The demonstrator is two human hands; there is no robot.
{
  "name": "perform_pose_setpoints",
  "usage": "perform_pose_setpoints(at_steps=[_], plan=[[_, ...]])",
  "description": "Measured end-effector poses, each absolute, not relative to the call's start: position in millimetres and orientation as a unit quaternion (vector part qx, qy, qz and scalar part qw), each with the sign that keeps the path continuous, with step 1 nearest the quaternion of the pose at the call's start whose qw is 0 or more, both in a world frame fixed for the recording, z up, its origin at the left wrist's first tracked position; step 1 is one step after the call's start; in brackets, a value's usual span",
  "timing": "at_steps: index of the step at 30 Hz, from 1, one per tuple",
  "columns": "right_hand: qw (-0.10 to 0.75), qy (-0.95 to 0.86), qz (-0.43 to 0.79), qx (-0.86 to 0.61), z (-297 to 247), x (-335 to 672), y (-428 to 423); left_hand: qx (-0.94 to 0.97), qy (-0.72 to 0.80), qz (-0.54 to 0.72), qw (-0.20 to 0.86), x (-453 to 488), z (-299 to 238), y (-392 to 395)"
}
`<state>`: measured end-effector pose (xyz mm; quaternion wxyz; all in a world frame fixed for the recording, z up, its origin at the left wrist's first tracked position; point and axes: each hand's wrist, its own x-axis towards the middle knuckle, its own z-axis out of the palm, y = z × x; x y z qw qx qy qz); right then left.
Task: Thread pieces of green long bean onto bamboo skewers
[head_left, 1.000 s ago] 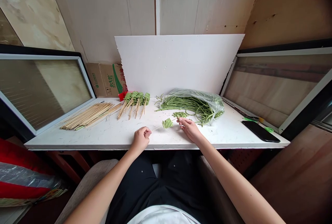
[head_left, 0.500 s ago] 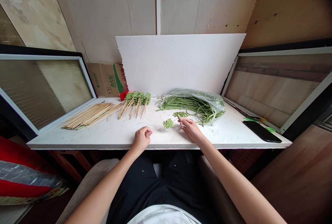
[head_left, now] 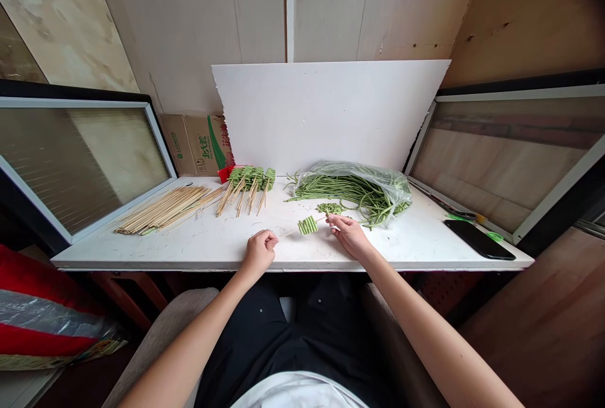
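Held level above the table's front half is a thin bamboo skewer [head_left: 290,233] carrying a zigzag row of green long bean [head_left: 307,226]. My left hand [head_left: 259,250] is closed round the skewer's left end. At its right end, the fingertips of my right hand [head_left: 348,235] pinch the skewer, close to the bean; the exact grip is too small to make out. Just behind my right hand lies a small heap of cut bean pieces [head_left: 329,208]. Beyond it, long green beans [head_left: 343,188] spill from a clear plastic bag [head_left: 385,178].
Left of centre lie several bean-loaded skewers [head_left: 251,178], beside a spread of bare bamboo skewers [head_left: 165,209]. A cardboard box [head_left: 191,143] and a white board [head_left: 331,118] stand behind. On the right are a black phone [head_left: 477,239] and scissors [head_left: 460,213]. Framed glass panels flank the white table [head_left: 198,250].
Both hands keep the same hold on the skewer and have barely moved. The whole view has shifted very slightly.
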<state>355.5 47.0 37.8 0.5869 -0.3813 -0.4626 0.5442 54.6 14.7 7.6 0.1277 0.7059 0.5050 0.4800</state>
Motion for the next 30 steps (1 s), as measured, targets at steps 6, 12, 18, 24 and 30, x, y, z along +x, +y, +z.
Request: perform_pose_setpoints(at_steps=[6,12,18,24,30], plan=[[0.590,-0.464,0.531,-0.392,39.6,353.3,46.6,0.708,0.500,0.483,0.127,54.6,6.5,15.3],[0.588,-0.468,0.531,-0.391,40.3,352.4,45.7,0.709,0.501,0.480,0.127,54.9,7.8,14.3],[0.591,-0.475,0.519,-0.394,39.9,351.8,45.7,0.711,0.499,0.479,0.124,54.5,7.3,14.3],[0.588,-0.476,0.538,-0.372,39.9,352.9,46.2,0.712,0.498,0.479,0.125,54.7,7.0,14.3],[0.583,-0.478,0.535,-0.382,41.9,352.6,45.0,0.710,0.500,0.481,0.120,55.0,7.0,14.5]])
